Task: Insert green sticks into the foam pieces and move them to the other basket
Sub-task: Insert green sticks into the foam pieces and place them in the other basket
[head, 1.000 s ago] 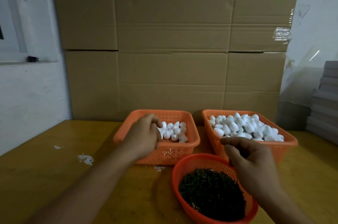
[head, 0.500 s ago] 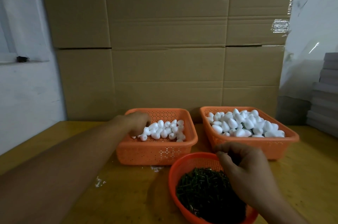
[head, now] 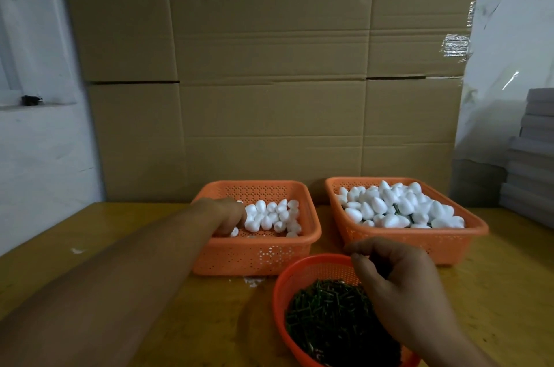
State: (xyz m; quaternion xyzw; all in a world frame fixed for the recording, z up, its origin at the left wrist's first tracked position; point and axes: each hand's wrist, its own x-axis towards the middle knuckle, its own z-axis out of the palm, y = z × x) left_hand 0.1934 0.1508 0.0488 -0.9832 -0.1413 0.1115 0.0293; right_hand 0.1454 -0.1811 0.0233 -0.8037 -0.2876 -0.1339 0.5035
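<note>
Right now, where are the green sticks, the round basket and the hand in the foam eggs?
green sticks [head: 329, 321], head view, middle of the pile.
round basket [head: 280, 297], head view, left rim.
left hand [head: 224, 215], head view, its back.

White egg-shaped foam pieces [head: 271, 218] are heaped in the left orange basket [head: 257, 255]; more are piled in the right basket [head: 419, 242]. Green sticks [head: 332, 324] are held in a round red basket [head: 281, 285].

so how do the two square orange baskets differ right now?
The left basket holds a thin, low layer of foam pieces; the right basket is heaped above its rim. Green sticks show among the right basket's pieces, none in the left. The left hand reaches into the left basket only. Both are perforated orange plastic.
</note>
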